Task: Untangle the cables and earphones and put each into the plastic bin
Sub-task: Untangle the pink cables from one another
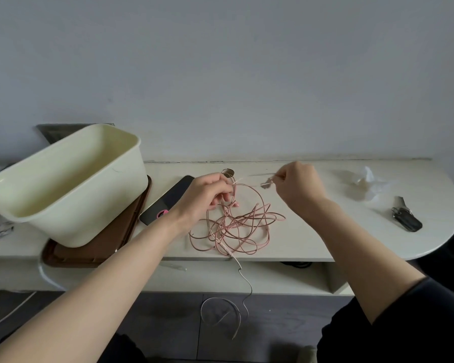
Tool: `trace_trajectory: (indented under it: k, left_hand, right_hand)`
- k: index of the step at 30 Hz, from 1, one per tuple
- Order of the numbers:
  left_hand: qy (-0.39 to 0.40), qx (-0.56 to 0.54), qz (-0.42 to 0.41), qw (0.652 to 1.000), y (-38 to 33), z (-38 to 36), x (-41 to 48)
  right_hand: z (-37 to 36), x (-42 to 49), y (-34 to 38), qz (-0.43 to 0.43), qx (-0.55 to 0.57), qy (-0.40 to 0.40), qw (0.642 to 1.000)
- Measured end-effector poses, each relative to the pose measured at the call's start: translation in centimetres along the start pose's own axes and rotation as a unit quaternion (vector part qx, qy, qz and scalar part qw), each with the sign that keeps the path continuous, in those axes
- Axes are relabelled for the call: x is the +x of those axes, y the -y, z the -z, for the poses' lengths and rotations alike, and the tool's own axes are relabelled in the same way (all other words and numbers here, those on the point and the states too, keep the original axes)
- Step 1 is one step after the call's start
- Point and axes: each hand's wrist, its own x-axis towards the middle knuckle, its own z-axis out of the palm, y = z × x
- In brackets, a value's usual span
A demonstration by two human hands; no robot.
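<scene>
Above the desk [312,231], left hand [207,195] pinching pink cable tangle [236,226], right hand [298,187] pinching a blurred end [266,183]

Bin: bin [63,184] stands open-topped on the tray [89,254], far left.
In between: phone [168,199] lies flat between bin and cable tangle [236,226].
Right side: bare table [299,239] runs from the tangle to the keys [406,218] and crumpled wrapper [364,183].
Front edge: white cable [247,281] dangles over.

No legible text, labels, brands or numbers, plastic bin [89,205] walls plain, phone [173,197] screen dark, bench [312,231] surface unprinted, key fob [406,220] too small to read
</scene>
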Motion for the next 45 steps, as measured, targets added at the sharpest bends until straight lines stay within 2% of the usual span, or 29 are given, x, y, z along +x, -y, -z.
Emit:
trace_trajectory:
  k: [2,5,8,10,13,15,19,24,29,33,36,39,41,43,45]
  left_hand:
    - [0.018,-0.025,-0.004,1.000,0.0,0.0,-0.1]
    - [0.004,0.016,-0.006,1.000,0.4,0.2,-0.2]
    - [-0.001,0.082,-0.034,0.996,0.5,0.1,-0.6]
    - [-0.003,0.086,-0.052,0.995,0.4,-0.3,-0.9]
    - [-0.011,0.088,-0.070,0.994,0.0,-1.2,-1.3]
    - [-0.020,0.099,-0.082,0.991,-0.2,-1.7,-1.4]
    - [-0.038,0.085,-0.071,0.993,-0.4,-2.1,-1.9]
    - [-0.027,0.082,-0.055,0.995,0.5,-2.3,-3.1]
    - [-0.002,0.068,-0.049,0.996,1.5,-3.0,-4.3]
    - [0.001,0.137,-0.033,0.990,2.1,-3.6,-4.7]
    - [-0.015,0.182,-0.017,0.983,3.0,-3.7,-4.7]
    - [-0.024,0.178,-0.022,0.983,3.1,-3.5,-5.0]
    - [-0.035,0.140,-0.036,0.989,2.7,-3.3,-5.2]
    - [-0.042,0.104,-0.054,0.992,1.9,-3.1,-5.3]
    - [-0.052,0.122,-0.084,0.988,0.9,-3.1,-5.3]
  right_hand:
    - [-0.2,0.4,-1.0,-0.041,-0.060,0.015,0.997]
    - [-0.2,0.4,-2.2,-0.078,-0.139,0.056,0.986]
    - [-0.2,-0.2,-2.1,0.000,-0.191,0.131,0.973]
    - [0.2,-1.2,-0.8,0.092,-0.119,0.170,0.974]
    - [0.7,-3.2,1.9,0.212,0.035,0.172,0.961]
    - [0.8,-4.1,2.7,0.234,0.085,0.156,0.956]
    - [1.5,-4.3,2.5,0.191,0.105,0.110,0.970]
    - [2.9,-4.4,2.1,0.162,0.145,-0.034,0.975]
    - [4.3,-5.6,1.7,0.187,0.144,-0.143,0.961]
    - [4.9,-6.7,1.9,0.186,0.146,-0.216,0.947]
    - [5.3,-7.2,1.6,0.169,0.141,-0.237,0.946]
    - [5.4,-7.2,1.2,0.139,0.114,-0.230,0.957]
    - [5.3,-7.1,0.8,0.122,0.087,-0.196,0.969]
    - [4.9,-7.0,0.2,0.110,0.033,-0.102,0.988]
    - [4.3,-7.1,-0.1,0.117,0.007,0.009,0.993]
